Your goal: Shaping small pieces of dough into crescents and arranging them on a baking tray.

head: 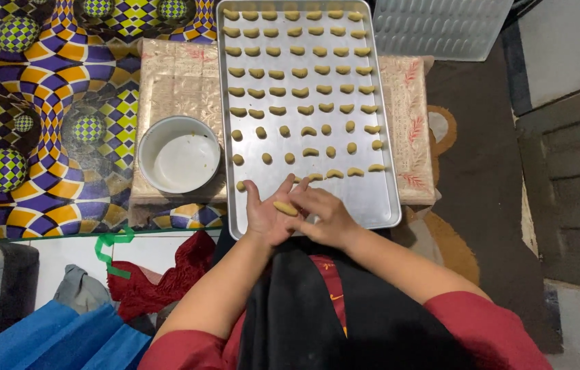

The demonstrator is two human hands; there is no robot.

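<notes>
From the head view, low in the middle of the frame, my left hand (pixel 267 218) lies palm up with its fingers spread and pointing toward the top of the picture. A small roll of dough (pixel 286 207) rests on that palm, near the base of the fingers. Its long axis runs slightly down toward the right, across the palm rather than along the fingers. My right hand (pixel 328 218) comes in from the right, its fingers (pixel 306 203) together and flat, touching the right end of the dough. Neither hand is clamped on it; it lies between palm and fingertips. The right hand is the nearer working hand, the left only carries.

Both hands hover over the near edge of the tray (pixel 380 205), which fills the upper middle of the frame with rows of shaped pieces (pixel 300 91). The bare part of the tray lies just above and right of my hands. A white bowl (pixel 179 154) sits left of the tray on a low bench (pixel 180 82) over a patterned mat (pixel 50 103).
</notes>
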